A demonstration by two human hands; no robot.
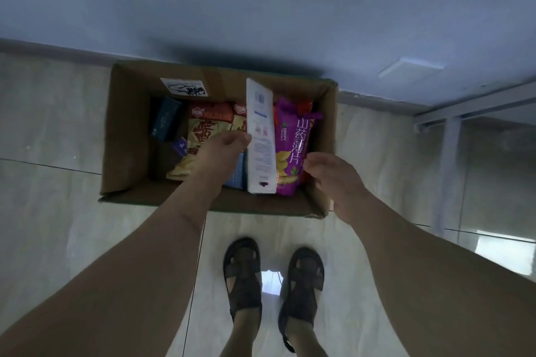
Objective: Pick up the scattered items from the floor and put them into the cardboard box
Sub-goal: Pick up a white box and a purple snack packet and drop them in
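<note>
An open cardboard box [127, 130] stands on the floor against the wall. Inside it lie a purple crisps bag [293, 136], a red and yellow snack bag [203, 127] and a dark blue carton [166, 117]. A long white carton [261, 136] stands on edge over the middle of the box. My left hand [223, 148] pinches its left side with fingertips. My right hand [330, 174] hovers over the box's right front corner, fingers loosely curled, holding nothing.
Pale tiled floor [52, 211] surrounds the box. A blue-grey wall [261, 3] rises behind it. A white metal frame [449, 153] stands at the right. My two feet in dark sandals [243, 272] are just in front of the box.
</note>
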